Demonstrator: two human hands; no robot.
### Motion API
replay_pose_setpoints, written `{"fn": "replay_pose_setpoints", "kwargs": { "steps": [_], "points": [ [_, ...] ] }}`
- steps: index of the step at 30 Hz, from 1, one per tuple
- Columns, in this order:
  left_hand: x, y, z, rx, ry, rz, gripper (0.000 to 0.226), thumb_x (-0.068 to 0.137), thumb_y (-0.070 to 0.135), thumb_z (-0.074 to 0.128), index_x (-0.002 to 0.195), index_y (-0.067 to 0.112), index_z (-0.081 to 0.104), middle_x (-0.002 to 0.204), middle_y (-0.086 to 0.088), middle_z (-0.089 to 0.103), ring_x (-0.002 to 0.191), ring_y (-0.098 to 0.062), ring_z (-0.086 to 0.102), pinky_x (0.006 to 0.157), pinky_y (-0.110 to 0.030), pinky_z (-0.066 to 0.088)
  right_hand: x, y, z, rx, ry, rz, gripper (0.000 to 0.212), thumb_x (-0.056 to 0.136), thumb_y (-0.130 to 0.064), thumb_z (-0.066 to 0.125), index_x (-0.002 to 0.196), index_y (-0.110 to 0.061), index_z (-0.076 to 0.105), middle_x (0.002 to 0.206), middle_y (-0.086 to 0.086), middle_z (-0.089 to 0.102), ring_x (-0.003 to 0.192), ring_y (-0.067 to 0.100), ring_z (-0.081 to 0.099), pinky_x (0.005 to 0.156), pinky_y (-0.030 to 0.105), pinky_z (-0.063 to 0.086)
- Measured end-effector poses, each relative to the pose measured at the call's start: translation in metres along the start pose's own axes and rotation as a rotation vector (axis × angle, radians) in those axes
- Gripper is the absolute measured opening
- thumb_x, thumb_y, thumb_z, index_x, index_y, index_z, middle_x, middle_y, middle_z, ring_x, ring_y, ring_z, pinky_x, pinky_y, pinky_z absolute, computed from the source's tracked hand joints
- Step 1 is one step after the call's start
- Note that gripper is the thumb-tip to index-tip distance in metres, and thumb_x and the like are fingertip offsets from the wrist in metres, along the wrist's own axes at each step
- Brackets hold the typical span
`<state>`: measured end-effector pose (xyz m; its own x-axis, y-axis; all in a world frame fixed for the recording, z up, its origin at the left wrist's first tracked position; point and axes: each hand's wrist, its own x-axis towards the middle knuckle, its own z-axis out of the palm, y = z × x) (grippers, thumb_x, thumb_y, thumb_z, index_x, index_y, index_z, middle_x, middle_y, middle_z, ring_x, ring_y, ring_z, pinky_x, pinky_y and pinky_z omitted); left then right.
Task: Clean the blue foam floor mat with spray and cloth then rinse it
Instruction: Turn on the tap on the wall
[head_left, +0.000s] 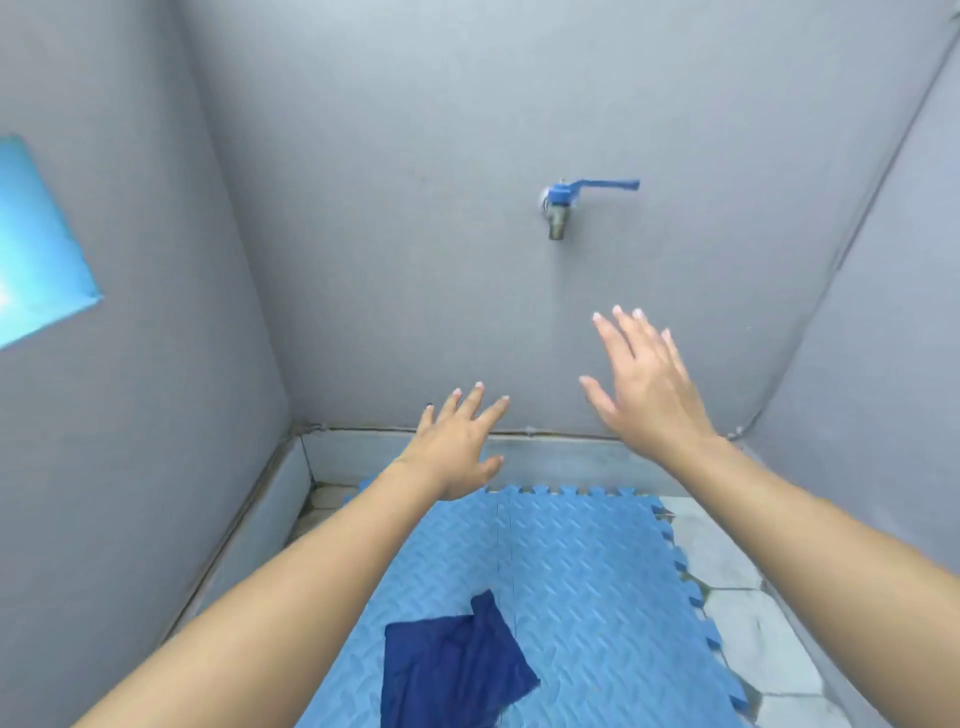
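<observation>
blue foam – the floor mat (582, 587) is laid flat on the pale tiled floor (748, 623), its far toothed edge near the foot of the grey wall (415, 208). a dark blue cloth (452, 665) is spread, partly folded, on the mat's near left part. both bare arms are stretched forward above the mat: the left hand (457, 447) and the right hand (644, 384) are held with fingers straight and spread, nothing gripped. a tap (561, 202) with a blue lever is fixed on the wall – above the right hand, apart from it.

We see the blue foam mat (582, 597) flat on the floor, dark blue cloth (452, 660) crumpled at its 7 o'clock.
</observation>
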<state>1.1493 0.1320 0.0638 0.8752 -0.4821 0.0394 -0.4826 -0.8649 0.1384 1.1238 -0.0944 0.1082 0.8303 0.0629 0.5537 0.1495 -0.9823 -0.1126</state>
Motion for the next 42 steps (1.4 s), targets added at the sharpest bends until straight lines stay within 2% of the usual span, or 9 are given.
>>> {"fn": "replay_pose_setpoints", "kwargs": {
  "steps": [3, 6, 8, 11, 14, 17, 21, 28, 42],
  "points": [
    [0.023, -0.004, -0.038, 0.033, 0.09, 0.027, 0.072, 0.096, 0.042, 0.044, 0.153, 0.031, 0.003, 0.162, -0.004, -0.005, 0.148, -0.027, -0.001, 0.119, -0.048, 0.009, 0.097, -0.009, -0.044, -0.032, 0.158, -0.009, 0.068, 0.093, -0.027, 0.056, 0.151, -0.005, 0.028, 0.159, 0.016, 0.025, 0.149, 0.031, 0.015, 0.12, 0.046, 0.012],
    [0.034, -0.008, -0.057, 0.11, 0.102, 0.044, 0.07, 0.096, 0.041, 0.043, 0.153, 0.033, 0.003, 0.162, -0.002, -0.007, 0.148, -0.028, -0.002, 0.119, -0.049, 0.007, 0.16, -0.012, -0.067, -0.121, -0.053, 0.046, 0.073, 0.099, -0.039, 0.044, 0.155, -0.007, 0.011, 0.164, 0.011, 0.006, 0.151, 0.025, -0.001, 0.122, 0.042, 0.002],
    [0.041, -0.012, -0.065, 0.124, 0.105, 0.061, 0.069, 0.096, 0.041, 0.043, 0.152, 0.035, 0.004, 0.162, 0.0, -0.007, 0.148, -0.029, -0.002, 0.119, -0.049, 0.007, 0.178, -0.008, -0.067, -0.182, -0.224, 0.106, 0.074, 0.1, -0.05, 0.035, 0.155, -0.007, 0.009, 0.164, 0.01, 0.007, 0.151, 0.024, -0.001, 0.121, 0.045, -0.001],
    [0.046, -0.02, -0.067, 0.163, 0.108, 0.072, 0.068, 0.096, 0.041, 0.042, 0.152, 0.036, 0.004, 0.162, 0.001, -0.008, 0.148, -0.028, -0.002, 0.118, -0.051, 0.007, 0.188, -0.008, -0.055, -0.185, -0.181, 0.122, 0.062, 0.1, -0.051, 0.03, 0.142, -0.005, 0.035, 0.149, 0.017, 0.037, 0.143, 0.031, 0.027, 0.121, 0.05, 0.005],
    [0.047, -0.027, -0.063, 0.178, 0.086, 0.038, 0.069, 0.096, 0.041, 0.041, 0.152, 0.035, 0.002, 0.161, 0.0, -0.009, 0.148, -0.029, -0.004, 0.118, -0.052, 0.005, 0.192, -0.01, -0.051, -0.279, -0.119, 0.102, 0.056, 0.1, -0.05, 0.031, 0.131, -0.005, 0.043, 0.135, 0.019, 0.047, 0.13, 0.035, 0.04, 0.115, 0.049, 0.021],
    [0.046, -0.036, -0.056, 0.162, 0.073, -0.006, 0.069, 0.097, 0.042, 0.04, 0.153, 0.034, 0.0, 0.161, -0.002, -0.01, 0.148, -0.03, -0.004, 0.118, -0.052, 0.004, 0.191, -0.012, -0.05, -0.321, -0.098, 0.113, 0.053, 0.1, -0.051, 0.032, 0.124, -0.006, 0.045, 0.129, 0.019, 0.05, 0.122, 0.035, 0.043, 0.097, 0.044, 0.035],
    [0.046, -0.045, -0.049, 0.154, 0.059, -0.047, 0.07, 0.097, 0.042, 0.04, 0.153, 0.032, -0.002, 0.161, -0.004, -0.01, 0.148, -0.031, -0.004, 0.119, -0.051, 0.003, 0.19, -0.016, -0.047, -0.319, -0.076, 0.145, 0.051, 0.1, -0.052, 0.033, 0.121, -0.007, 0.044, 0.125, 0.018, 0.05, 0.119, 0.034, 0.043, 0.089, 0.042, 0.04],
    [0.054, -0.043, -0.047, 0.145, 0.114, -0.158, 0.071, 0.097, 0.044, 0.038, 0.153, 0.028, -0.002, 0.161, -0.006, -0.007, 0.148, -0.031, -0.003, 0.116, -0.057, -0.001, 0.193, -0.017, -0.045, -0.336, -0.078, 0.134, 0.05, 0.1, -0.052, 0.032, 0.122, -0.008, 0.042, 0.125, 0.019, 0.052, 0.117, 0.033, 0.045, 0.077, 0.037, 0.035],
    [0.054, -0.041, -0.052, 0.167, 0.145, -0.132, 0.071, 0.097, 0.045, 0.036, 0.153, 0.028, -0.004, 0.161, -0.007, -0.009, 0.148, -0.031, -0.004, 0.117, -0.055, 0.0, 0.191, -0.024, -0.047, -0.335, -0.048, 0.15, 0.05, 0.1, -0.05, 0.034, 0.122, -0.006, 0.043, 0.122, 0.021, 0.054, 0.116, 0.034, 0.046, 0.079, 0.039, 0.041]
  ]
}}
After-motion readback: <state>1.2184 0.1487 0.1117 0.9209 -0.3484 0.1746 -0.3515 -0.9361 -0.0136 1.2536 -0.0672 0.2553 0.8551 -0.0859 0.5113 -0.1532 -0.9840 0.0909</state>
